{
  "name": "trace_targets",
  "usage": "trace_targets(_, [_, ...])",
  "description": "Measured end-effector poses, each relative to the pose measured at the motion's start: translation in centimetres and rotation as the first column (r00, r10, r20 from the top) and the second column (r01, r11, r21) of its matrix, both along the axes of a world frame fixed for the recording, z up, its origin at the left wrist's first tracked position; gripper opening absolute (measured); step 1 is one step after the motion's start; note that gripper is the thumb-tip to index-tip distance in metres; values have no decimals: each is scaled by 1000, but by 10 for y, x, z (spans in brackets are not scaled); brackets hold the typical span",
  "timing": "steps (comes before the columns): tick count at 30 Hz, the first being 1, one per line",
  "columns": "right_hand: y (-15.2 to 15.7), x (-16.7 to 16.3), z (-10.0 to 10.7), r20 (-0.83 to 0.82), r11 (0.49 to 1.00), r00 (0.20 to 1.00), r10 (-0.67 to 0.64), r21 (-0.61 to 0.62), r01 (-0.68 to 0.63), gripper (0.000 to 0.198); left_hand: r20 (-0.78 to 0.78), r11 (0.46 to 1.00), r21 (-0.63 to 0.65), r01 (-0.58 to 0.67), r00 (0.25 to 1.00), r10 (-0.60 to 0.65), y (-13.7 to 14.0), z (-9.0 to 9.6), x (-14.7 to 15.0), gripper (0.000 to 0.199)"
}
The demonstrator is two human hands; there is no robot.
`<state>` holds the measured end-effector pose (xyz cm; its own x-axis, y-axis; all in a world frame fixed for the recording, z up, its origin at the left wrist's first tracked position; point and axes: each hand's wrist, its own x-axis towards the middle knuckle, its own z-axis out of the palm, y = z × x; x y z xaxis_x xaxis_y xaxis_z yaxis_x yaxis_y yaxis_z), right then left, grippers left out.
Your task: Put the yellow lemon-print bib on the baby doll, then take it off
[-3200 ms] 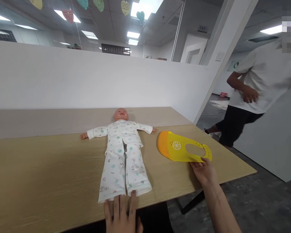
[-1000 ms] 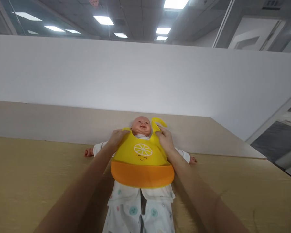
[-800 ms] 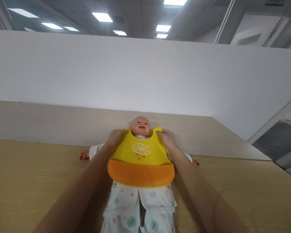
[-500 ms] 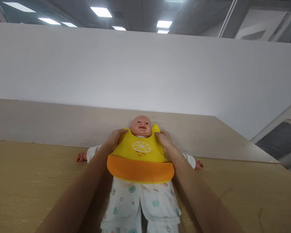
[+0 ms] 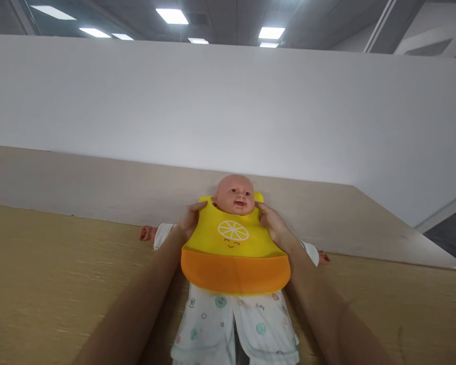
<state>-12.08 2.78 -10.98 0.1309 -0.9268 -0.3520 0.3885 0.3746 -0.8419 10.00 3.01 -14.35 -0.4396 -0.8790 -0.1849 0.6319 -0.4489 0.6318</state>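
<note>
The strap [image 5: 259, 196], curling free a second ago, is now reaching behind the doll's head [image 5: 233, 191], so the bib [image 5: 233, 256] is seemingly settling on the chest; left hand [image 5: 189, 220] and right hand [image 5: 272, 222] fingers are grasping its upper edges.

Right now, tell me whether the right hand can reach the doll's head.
Likely yes: the right hand holds the edge of the bib, close beside the doll's head, whose face is uncovered.

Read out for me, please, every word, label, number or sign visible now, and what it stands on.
"Baby", probably, small and blurred: on the white top of the doll.
Another tiny mark, on that top's other side: too small to read.
Yellow-and-orange bib: no words, only a citrus slice and smiling face.
</note>
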Motion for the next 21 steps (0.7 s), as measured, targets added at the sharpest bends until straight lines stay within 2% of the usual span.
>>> trace_targets(4, [-10,-2,-4,42,998,999,29,50,-31,10,-10,999,-37,-35,999,35,3,2,-1,32])
trace_targets(8, [-22,-1,-12,-52,988,993,110,111,-104,7,-4,991,-59,-123,992,123,8,6,-4,31])
trace_targets(11, [-26,3,-16,-74,985,987,142,104,-134,4,10,989,-90,-118,993,119,10,7,-4,35])
trace_targets(13, [-23,6,-16,-98,986,982,159,58,-153,3,22,989,-103,-103,994,106,10,6,-4,37])
trace_targets(16, [-12,8,-11,-124,975,972,199,-80,-209,6,25,991,-93,-92,995,95,10,7,-4,39])
trace_targets(19, [2,8,-2,-93,944,970,225,-227,-240,8,14,995,-39,-92,996,93,9,8,-6,41])
trace_targets(21, [8,8,1,-88,929,967,238,-269,-253,8,-1,995,-5,-102,995,102,8,8,-7,42])
